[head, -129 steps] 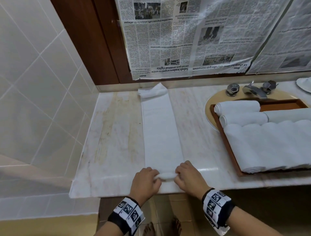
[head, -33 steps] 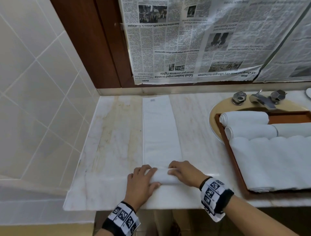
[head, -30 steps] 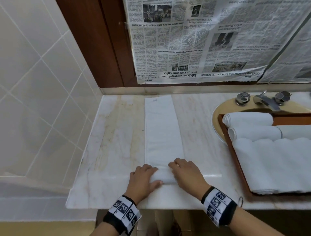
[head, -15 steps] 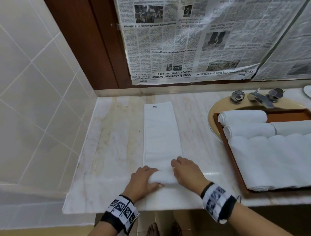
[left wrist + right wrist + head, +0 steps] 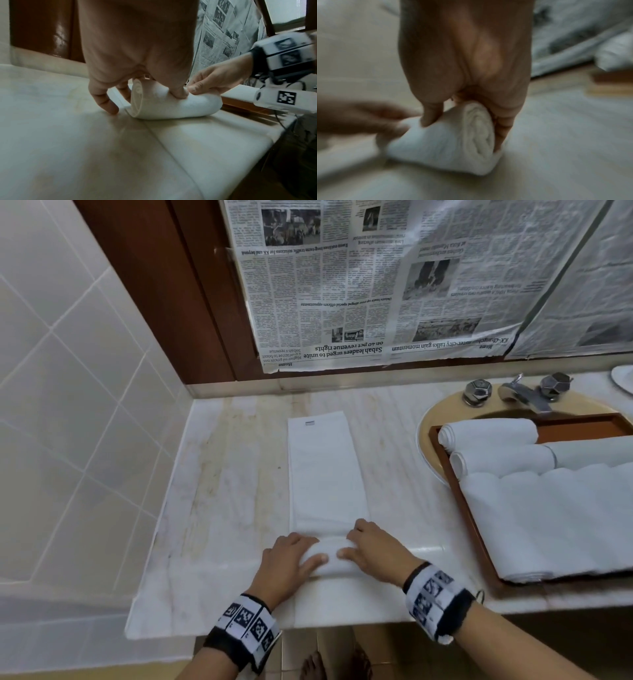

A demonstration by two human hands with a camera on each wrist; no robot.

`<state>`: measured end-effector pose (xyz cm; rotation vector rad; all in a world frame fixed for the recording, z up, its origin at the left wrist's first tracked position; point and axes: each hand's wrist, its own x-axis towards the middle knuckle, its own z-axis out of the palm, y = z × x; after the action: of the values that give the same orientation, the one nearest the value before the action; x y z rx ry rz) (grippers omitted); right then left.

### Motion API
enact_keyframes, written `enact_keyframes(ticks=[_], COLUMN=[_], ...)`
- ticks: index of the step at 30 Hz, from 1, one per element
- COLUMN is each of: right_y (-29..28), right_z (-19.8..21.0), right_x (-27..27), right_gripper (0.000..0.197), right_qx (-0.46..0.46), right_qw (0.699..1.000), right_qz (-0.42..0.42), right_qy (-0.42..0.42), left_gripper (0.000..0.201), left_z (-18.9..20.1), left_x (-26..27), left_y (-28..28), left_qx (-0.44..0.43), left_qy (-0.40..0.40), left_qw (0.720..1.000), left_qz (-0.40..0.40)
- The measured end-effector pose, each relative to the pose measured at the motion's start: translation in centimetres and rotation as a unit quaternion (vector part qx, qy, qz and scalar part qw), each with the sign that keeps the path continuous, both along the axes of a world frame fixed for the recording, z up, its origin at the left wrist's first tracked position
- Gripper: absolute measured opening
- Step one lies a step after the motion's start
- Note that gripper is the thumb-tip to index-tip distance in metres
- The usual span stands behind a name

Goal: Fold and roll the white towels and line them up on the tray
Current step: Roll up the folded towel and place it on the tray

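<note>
A long folded white towel lies flat on the marble counter, running away from me. Its near end is rolled into a short fat roll. My left hand grips the roll's left end, thumb on the near side, fingers curled over the top. My right hand grips the right end the same way. The brown wooden tray at the right holds several rolled white towels.
The tray sits over a round basin with a chrome tap behind it. Newspaper covers the wall above the counter. A tiled wall bounds the left side. The counter's front edge lies just under my wrists.
The roll has grown thicker and travelled away from me along the towel, and the flat stretch ahead is shorter. Both hands have stayed on the roll throughout.
</note>
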<state>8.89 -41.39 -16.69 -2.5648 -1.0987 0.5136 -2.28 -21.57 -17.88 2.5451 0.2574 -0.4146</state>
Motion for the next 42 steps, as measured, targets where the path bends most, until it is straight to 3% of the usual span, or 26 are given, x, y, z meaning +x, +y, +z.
enact_keyframes(ticks=[1, 4, 7, 10, 14, 16, 19, 21, 23, 27, 29, 31, 33, 35, 37, 39, 42], right_y=[-0.1, -0.7, -0.6, 0.3, 0.2, -0.1, -0.3, -0.1, 0.5, 1.6, 1.3, 0.7, 0.2, -0.1, -0.1, 0.3, 0.8], right_z=[-0.6, -1.5, -1.1, 0.5, 1.9, 2.0, 1.3, 0.7, 0.8, 2.1, 2.4, 2.0, 0.7, -0.5, -1.5, -1.1, 0.7], right_x=[-1.0, -2.8, -1.6, 0.0, 1.3, 0.5, -1.9, -2.3, -1.2, 1.9, 2.1, 1.0, -1.1, -2.7, -2.4, -1.1, 0.8], right_gripper=[0.044, 0.055, 0.053, 0.053, 0.056, 0.061, 0.064, 0.058, 0.056, 0.055, 0.052, 0.059, 0.069, 0.075, 0.067, 0.059, 0.057], right_qx=[-0.002, -0.027, -0.037, -0.049, -0.097, -0.089, -0.093, -0.095, -0.1, -0.121, -0.091, -0.089, -0.094, -0.101, -0.083, -0.079, -0.086], right_qw=[0.998, 0.993, 0.998, 0.992, 0.97, 0.98, 0.994, 0.992, 0.993, 0.975, 0.972, 0.991, 0.992, 0.985, 0.985, 0.992, 0.987], right_qz=[0.016, 0.054, 0.039, 0.012, 0.022, 0.008, 0.042, 0.062, 0.054, 0.021, -0.014, -0.013, 0.033, 0.055, 0.058, 0.049, 0.028], right_qy=[-0.067, -0.105, -0.038, 0.113, 0.222, 0.178, -0.03, -0.062, -0.005, 0.184, 0.215, 0.104, -0.075, -0.129, -0.141, -0.088, 0.133], left_gripper=[0.09, 0.081, 0.066, 0.059, 0.073, 0.074, 0.077, 0.084, 0.088, 0.078, 0.096, 0.109, 0.098, 0.086, 0.086, 0.086, 0.085], left_z=[-0.2, -0.9, -1.0, -0.2, -0.3, -0.5, -0.4, -0.3, -0.1, 0.9, 1.1, 1.1, 1.3, 1.5, 1.4, 1.1, 0.6], left_x=[0.4, 1.1, 0.8, -0.2, -1.0, -0.7, 0.4, 0.7, 0.6, 0.5, 0.8, 1.3, 1.9, 2.4, 2.4, 1.9, 1.0], left_y=[0.1, 0.2, -0.5, -1.3, -0.8, -0.2, 0.4, 0.3, -0.3, -0.8, -0.3, 0.4, 0.8, 0.9, 0.8, 0.6, 0.6], left_qx=[-0.011, -0.067, -0.036, 0.051, 0.069, 0.016, -0.052, -0.079, -0.085, 0.065, 0.091, 0.09, 0.088, 0.1, 0.091, 0.058, 0.056], left_qy=[0.009, 0.008, -0.046, -0.118, -0.07, -0.041, -0.005, -0.008, -0.019, 0.008, 0.022, 0.039, 0.066, 0.079, 0.049, -0.027, -0.031], left_qw=[1.0, 0.996, 0.996, 0.992, 0.994, 0.998, 0.999, 0.997, 0.996, 0.998, 0.996, 0.995, 0.994, 0.992, 0.995, 0.998, 0.996], left_qz=[0.009, 0.05, 0.074, 0.006, -0.055, -0.04, -0.008, 0.012, 0.021, -0.003, -0.004, -0.007, -0.002, 0.006, 0.014, 0.001, -0.065])
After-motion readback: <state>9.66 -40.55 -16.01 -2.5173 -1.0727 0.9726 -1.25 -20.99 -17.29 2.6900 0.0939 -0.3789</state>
